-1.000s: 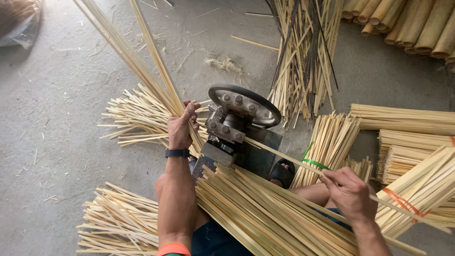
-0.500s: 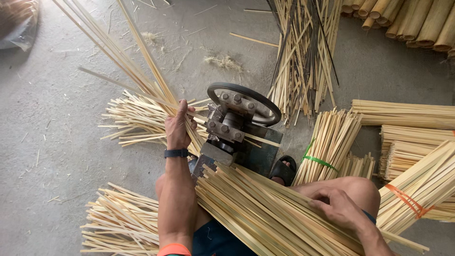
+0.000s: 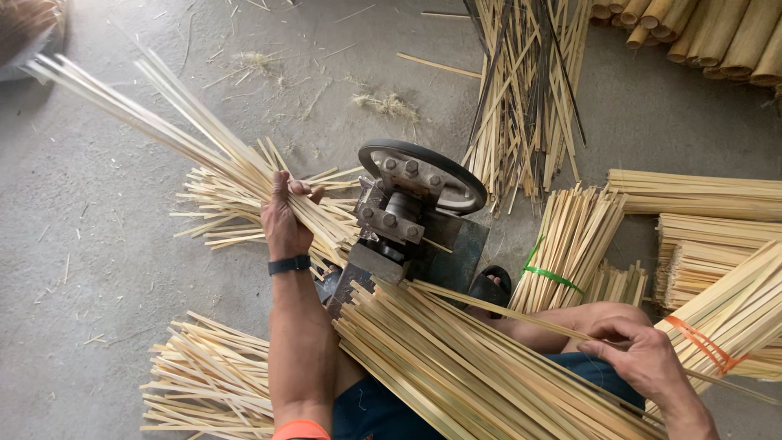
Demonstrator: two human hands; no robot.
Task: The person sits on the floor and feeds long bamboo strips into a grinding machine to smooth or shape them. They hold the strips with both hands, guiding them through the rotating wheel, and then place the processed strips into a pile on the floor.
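My left hand [image 3: 285, 213] grips a bunch of thin split bamboo strips [image 3: 175, 122] that fans out toward the upper left, just left of a small metal splitting machine [image 3: 403, 216] with a round dark wheel [image 3: 422, 173] on top. My right hand [image 3: 643, 357] pinches one long bamboo strip [image 3: 521, 314] whose far end points into the machine. A thick stack of flat bamboo strips [image 3: 472, 379] lies across my lap, between my two arms. A dark watch band is on my left wrist.
Piles of split strips lie on the concrete floor at left [image 3: 236, 200] and lower left [image 3: 208, 383]. A bundle tied with a green band [image 3: 570, 248] and an orange-tied bundle [image 3: 733, 322] sit at right. Bamboo poles [image 3: 700, 33] lie top right. A sandalled foot [image 3: 489, 289] rests beside the machine.
My left hand has swung its bunch of strips lower and further left. My right hand dropped to the lap stack, then took hold of a single strip and aimed it at the machine.
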